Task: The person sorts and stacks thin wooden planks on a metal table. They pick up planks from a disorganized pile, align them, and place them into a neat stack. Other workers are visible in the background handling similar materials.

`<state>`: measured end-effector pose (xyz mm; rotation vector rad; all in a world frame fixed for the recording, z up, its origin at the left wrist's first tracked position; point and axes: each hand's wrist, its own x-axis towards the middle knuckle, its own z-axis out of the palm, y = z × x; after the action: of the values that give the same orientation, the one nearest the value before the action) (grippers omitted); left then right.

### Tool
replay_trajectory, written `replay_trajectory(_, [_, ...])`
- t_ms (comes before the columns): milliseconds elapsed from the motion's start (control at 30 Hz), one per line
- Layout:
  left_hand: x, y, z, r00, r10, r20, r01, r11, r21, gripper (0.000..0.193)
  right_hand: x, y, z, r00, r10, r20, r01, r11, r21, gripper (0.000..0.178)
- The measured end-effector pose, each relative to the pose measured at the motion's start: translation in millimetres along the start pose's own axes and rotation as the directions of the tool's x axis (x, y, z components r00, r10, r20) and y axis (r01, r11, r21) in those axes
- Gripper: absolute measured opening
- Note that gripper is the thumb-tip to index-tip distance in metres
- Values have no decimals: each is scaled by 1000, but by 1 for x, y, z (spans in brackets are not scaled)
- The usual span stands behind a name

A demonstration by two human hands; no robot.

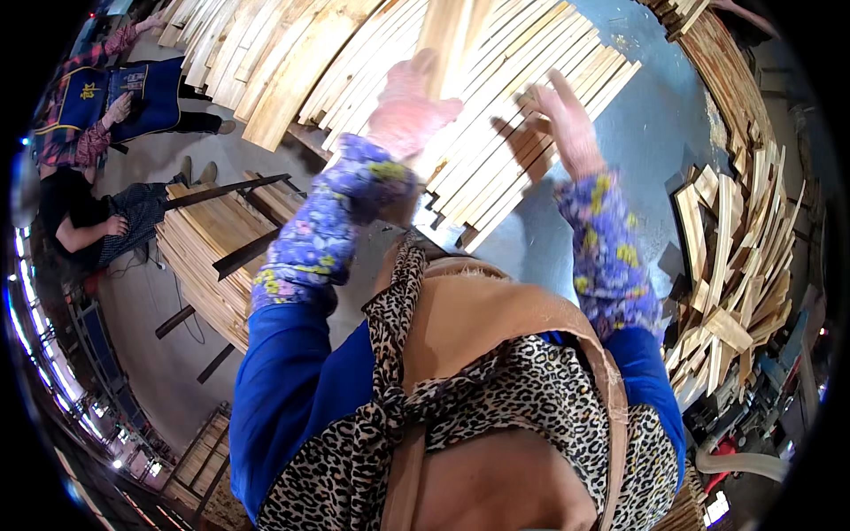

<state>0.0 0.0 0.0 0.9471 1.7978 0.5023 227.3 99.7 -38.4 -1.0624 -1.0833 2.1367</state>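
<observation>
My left hand (409,111) is closed around the edge of a long pale wooden board (456,35), slightly blurred. The board is raised over a row of narrow wooden strips (571,57) lying side by side; its lower end shows beneath my left wrist. To the right, my right hand (568,128) hovers over the strips' right side, fingers apart and holding nothing. Its shadow falls on the strips. Under them is a blue-grey tabletop (633,164). Purple floral sleeve covers reach up both my forearms.
Wider boards (301,71) lie at the upper left. Stacked planks (208,234) with dark bars stand at left, near a person in black (80,212) and another in a blue apron (146,97). A heap of loose wood pieces (730,257) is at right.
</observation>
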Motion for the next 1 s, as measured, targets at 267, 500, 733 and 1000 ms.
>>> replay_trajectory(267, [23, 61, -73, 436, 895, 91, -354, 78, 932, 108, 90, -125, -7, 922, 174, 346, 131, 700, -702, 60])
replay_trajectory(500, [57, 41, -98, 810, 585, 45, -149, 130, 980, 101, 97, -136, 18, 940, -133, 313, 335, 206, -919, 63])
replay_trajectory(733, [124, -52, -144, 816, 244, -524, 285, 619, 732, 100, 154, -120, -106, 916, -391, -93, -42, 137, -990, 64])
replay_trajectory(1000, [104, -65, 0, 876, 482, -26, -297, 581, 758, 107, 222, -110, -101, 964, -253, -87, -129, -152, -980, 80])
